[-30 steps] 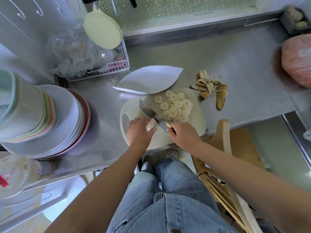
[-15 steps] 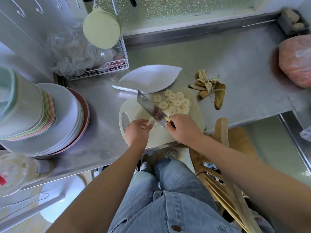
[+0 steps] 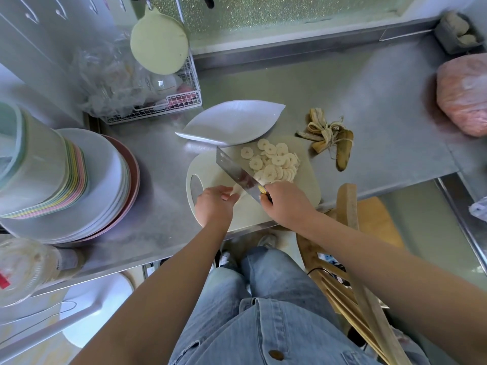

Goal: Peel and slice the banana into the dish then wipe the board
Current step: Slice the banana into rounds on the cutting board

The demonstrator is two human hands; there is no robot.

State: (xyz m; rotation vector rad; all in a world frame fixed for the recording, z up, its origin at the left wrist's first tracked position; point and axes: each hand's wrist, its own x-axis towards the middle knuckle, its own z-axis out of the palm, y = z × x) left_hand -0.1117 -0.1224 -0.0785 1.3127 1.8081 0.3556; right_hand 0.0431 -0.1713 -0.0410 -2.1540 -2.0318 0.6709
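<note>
A person in blue jeans [image 3: 263, 312] works at a steel bench [image 3: 369, 88], with a wooden chair [image 3: 351, 206] just right of the legs. At the near end of a white cutting board [image 3: 208, 167], the left hand [image 3: 214, 205] pinches the last stub of peeled banana [image 3: 235, 191] between curled fingers and thumb. The right hand [image 3: 286, 204] grips a cleaver [image 3: 234, 168], fingers wrapped round the mostly hidden handle. The broad blade is tilted and runs far-left, its near end beside the stub. Just right of the blade, a heap of banana slices [image 3: 274, 162] lies on the far half of the board. A white leaf-shaped dish [image 3: 232, 122] sits at the board's far edge, with the banana peel [image 3: 329, 135] on the bench to its right. Stacked plates [image 3: 100, 180] stand at left, a wire basket [image 3: 158, 106] beyond them, and a pink bag [image 3: 463, 96] sits far right
</note>
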